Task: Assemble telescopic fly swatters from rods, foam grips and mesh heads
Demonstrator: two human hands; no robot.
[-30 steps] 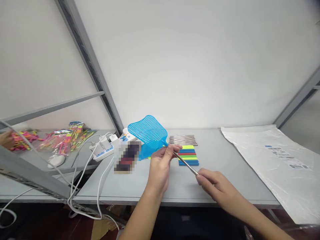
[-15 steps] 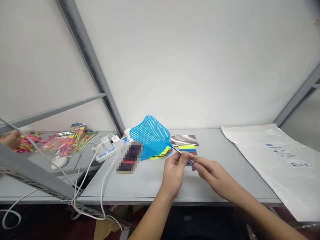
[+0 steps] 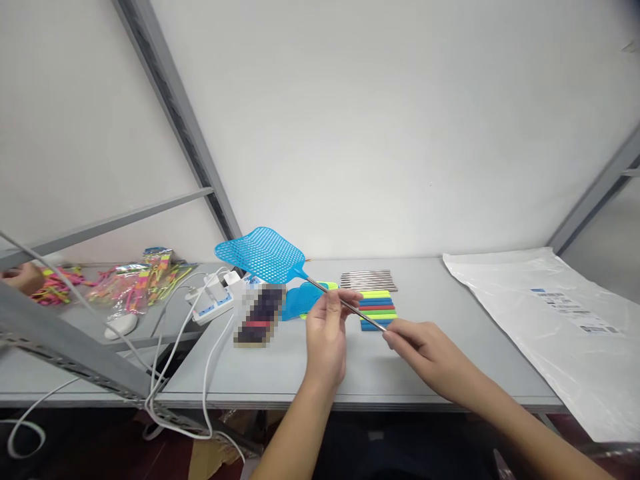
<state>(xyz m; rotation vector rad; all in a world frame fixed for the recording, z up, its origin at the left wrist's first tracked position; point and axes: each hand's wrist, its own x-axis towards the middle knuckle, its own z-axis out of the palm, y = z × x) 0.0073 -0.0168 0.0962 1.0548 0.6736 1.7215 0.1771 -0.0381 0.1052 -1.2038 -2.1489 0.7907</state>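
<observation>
A blue mesh fly swatter [image 3: 261, 254] on a thin metal rod [image 3: 345, 305] is held above the grey table [image 3: 430, 363]. My left hand [image 3: 326, 330] pinches the rod near its middle. My right hand [image 3: 420, 347] grips the rod's lower end. The swatter head points up and to the left. Below the rod lie more swatter heads [image 3: 303, 300], blue and yellow-green, flat on the table. Beside them sits a row of coloured handle sleeves [image 3: 376, 309], and behind those a row of bare metal rods [image 3: 367, 279].
A power strip [image 3: 210, 300] with white cables, a blurred dark object [image 3: 259, 315] and a white mouse [image 3: 119, 325] lie to the left. Packets of coloured items [image 3: 135, 279] sit beyond a grey frame bar [image 3: 65, 347], with another person's hand [image 3: 20, 277]. A clear plastic bag [image 3: 560, 320] covers the right.
The swatter head has swung left and away from my hands as the rod lengthened. My left hand has shifted left along the rod; my right hand stays at the rod's end.
</observation>
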